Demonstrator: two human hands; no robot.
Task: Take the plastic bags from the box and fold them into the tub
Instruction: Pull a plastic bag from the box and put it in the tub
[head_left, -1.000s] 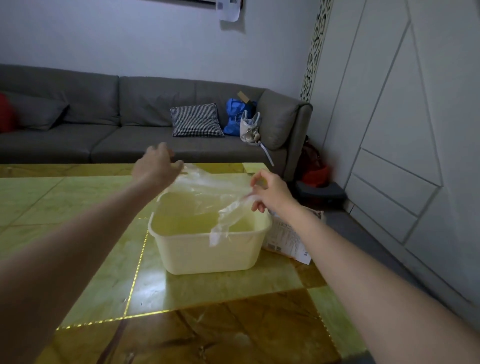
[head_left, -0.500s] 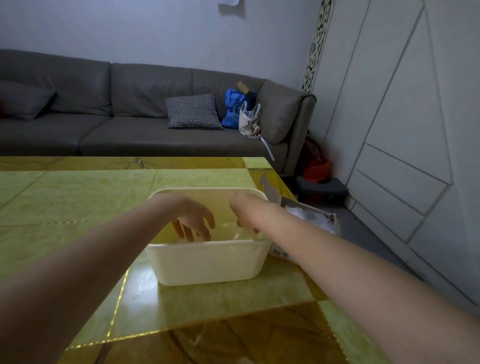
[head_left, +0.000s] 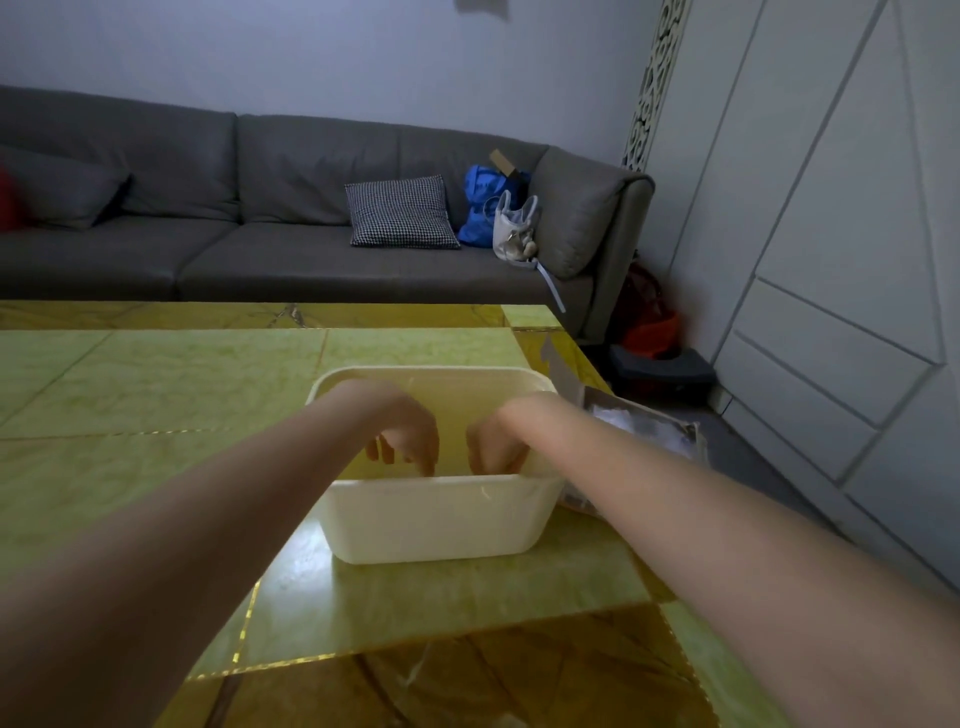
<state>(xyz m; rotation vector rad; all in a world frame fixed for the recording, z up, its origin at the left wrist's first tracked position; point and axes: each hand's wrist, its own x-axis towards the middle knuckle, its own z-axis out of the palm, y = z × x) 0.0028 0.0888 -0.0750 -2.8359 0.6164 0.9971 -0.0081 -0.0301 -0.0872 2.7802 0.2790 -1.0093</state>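
Both hands down inside the cream tub on the green-and-gold table.

The left hand (head_left: 410, 434) hangs into the tub (head_left: 436, 519) with its fingers loosely curled and pointing down, nothing seen pinched in them; beside it, close but apart, the right hand (head_left: 493, 449) reaches in the same way, fingertips hidden behind the near wall, so whether they grip anything I cannot tell; that wall also hides the tub's floor and whatever lies on it; just right of the tub, touching its corner, sits the cardboard box (head_left: 644, 415), flap up, with crumpled clear plastic bags (head_left: 649, 431) showing inside; both stand on the table (head_left: 156, 395); behind is a grey sofa (head_left: 260, 208).
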